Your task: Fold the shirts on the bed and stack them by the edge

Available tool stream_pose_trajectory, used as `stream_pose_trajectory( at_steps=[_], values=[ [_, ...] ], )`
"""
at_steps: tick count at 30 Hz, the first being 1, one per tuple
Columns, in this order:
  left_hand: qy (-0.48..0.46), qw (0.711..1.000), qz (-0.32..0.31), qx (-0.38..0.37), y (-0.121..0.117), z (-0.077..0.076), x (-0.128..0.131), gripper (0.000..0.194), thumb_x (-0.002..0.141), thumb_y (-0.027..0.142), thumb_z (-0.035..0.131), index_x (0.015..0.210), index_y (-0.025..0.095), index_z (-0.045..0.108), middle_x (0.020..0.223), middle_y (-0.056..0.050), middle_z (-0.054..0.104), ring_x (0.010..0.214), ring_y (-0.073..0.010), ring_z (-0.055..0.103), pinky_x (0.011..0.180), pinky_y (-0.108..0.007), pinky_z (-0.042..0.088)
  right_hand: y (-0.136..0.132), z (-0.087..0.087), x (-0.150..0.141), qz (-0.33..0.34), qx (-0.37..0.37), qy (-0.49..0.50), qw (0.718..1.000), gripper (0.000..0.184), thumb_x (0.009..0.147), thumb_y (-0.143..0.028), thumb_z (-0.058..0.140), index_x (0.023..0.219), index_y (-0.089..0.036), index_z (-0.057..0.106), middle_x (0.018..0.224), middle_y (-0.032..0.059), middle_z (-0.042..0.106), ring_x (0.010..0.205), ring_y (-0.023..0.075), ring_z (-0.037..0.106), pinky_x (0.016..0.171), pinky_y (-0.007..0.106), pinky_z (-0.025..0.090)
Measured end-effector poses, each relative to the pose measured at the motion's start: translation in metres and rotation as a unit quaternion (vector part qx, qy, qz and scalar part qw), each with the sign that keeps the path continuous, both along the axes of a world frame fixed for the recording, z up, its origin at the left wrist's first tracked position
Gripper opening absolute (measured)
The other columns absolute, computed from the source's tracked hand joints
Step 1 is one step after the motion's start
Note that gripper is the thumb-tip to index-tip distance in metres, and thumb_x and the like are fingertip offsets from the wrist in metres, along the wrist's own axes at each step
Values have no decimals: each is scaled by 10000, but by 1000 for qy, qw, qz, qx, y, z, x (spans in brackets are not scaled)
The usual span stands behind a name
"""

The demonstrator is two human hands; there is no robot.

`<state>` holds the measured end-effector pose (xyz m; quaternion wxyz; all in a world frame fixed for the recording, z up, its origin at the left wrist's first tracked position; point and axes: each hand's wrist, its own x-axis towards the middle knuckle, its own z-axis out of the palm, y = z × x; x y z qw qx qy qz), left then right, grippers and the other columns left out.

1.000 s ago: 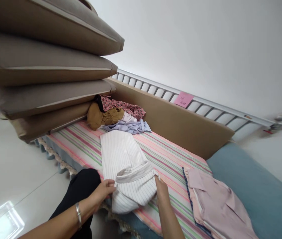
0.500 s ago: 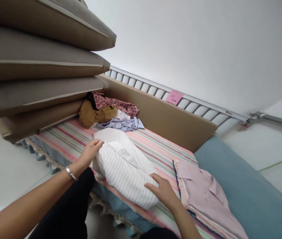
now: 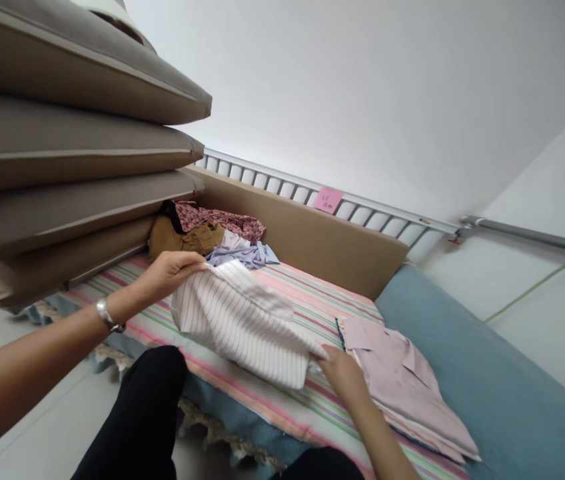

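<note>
A white garment with thin dark stripes (image 3: 250, 327) hangs stretched between my two hands, over the striped bed sheet (image 3: 322, 303). My left hand (image 3: 180, 270) pinches its upper left corner. At the lower right end, my right hand (image 3: 340, 373) is closed on the cloth's edge, its fingertips partly hidden. The garment looks partly folded over; its exact kind I cannot make out. To the right of my right hand lies a neat stack of folded clothes, a pale pink shirt (image 3: 397, 363) on top.
Crumpled clothes lie at the far left: a floral piece (image 3: 227, 217), a mustard piece (image 3: 182, 237) and a light blue piece (image 3: 245, 255). Thick brown cushions (image 3: 77, 140) are piled on the left. Behind stand a tan board (image 3: 302, 230) and a metal rail with a pink note (image 3: 328, 199).
The striped garment has been lifted and pulled taut. My left hand rose with its corner, and my right hand went from resting open on the cloth to gripping its edge. The view shifted slightly.
</note>
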<state>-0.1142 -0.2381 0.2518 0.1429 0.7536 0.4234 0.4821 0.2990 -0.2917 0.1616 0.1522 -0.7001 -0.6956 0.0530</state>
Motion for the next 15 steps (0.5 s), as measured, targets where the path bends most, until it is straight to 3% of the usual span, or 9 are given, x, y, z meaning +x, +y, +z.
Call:
stream_pose_trajectory(
  at_steps=[4, 7, 10, 12, 15],
  values=[
    [-21, 995, 76, 68, 6, 43, -10, 269, 796, 419, 564, 800, 178, 685, 785, -15, 687, 746, -155, 579, 710, -221, 420, 9, 91, 6, -36, 218, 38, 974, 239, 730, -351, 413, 713, -212, 606, 742, 43, 622, 740, 206, 536, 650, 293, 362],
    [-24, 980, 149, 133, 0, 85, -11, 306, 832, 405, 542, 845, 127, 669, 796, -2, 663, 754, -117, 546, 739, -219, 414, 9, 169, -6, -68, 333, 127, 932, 219, 747, -375, 447, 735, -191, 564, 665, 7, 540, 663, 158, 462, 614, 278, 340],
    [-27, 971, 185, 150, -14, 122, -11, 407, 858, 436, 500, 889, 54, 638, 811, 6, 631, 794, -96, 524, 763, -232, 404, 2, 232, -25, -96, 413, 233, 875, 230, 797, -391, 474, 743, -174, 526, 647, -21, 469, 621, 110, 394, 580, 264, 316],
    [-40, 985, 129, 107, -22, 133, -13, 426, 852, 444, 497, 932, 44, 619, 827, 5, 626, 796, -100, 537, 737, -231, 411, -6, 261, -35, -103, 452, 246, 851, 254, 828, -402, 474, 733, -169, 508, 655, -28, 439, 610, 90, 361, 569, 260, 301],
    [2, 999, -25, -41, -21, 126, -22, 409, 710, 455, 658, 885, 86, 634, 781, 2, 640, 696, -114, 563, 629, -210, 430, -19, 283, -38, -101, 481, 186, 851, 275, 849, -408, 485, 702, -176, 495, 647, -37, 411, 594, 76, 334, 564, 257, 284]
  ],
)
